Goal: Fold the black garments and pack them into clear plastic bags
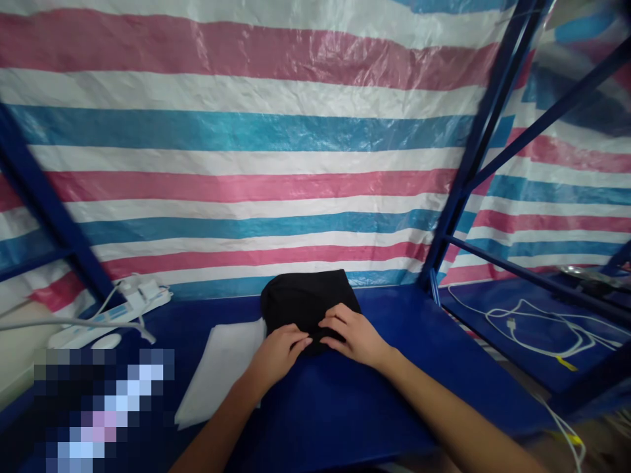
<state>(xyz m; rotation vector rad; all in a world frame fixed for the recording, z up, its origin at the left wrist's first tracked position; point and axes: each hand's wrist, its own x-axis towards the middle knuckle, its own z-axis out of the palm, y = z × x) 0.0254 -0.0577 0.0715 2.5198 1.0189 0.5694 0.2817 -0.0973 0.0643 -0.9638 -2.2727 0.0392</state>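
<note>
A folded black cloth item (308,295) lies on the blue surface (335,414), close to the striped sheet. Its near edge is pinched by my left hand (280,351), thumb and fingers closed on the dark fabric. Just to the right, my right hand (352,335) has its fingers bent around the same near edge, with the thumb below and the fingertips on the cloth. White paper sheets (219,368) lie left of the cloth, partly behind my left forearm.
A white power strip (118,315) with plugs sits at the left, beside a white mouse-like object (106,341). Blue metal posts (463,177) stand at both sides. White cables (547,322) lie on the right-hand surface. The lower left is pixelated.
</note>
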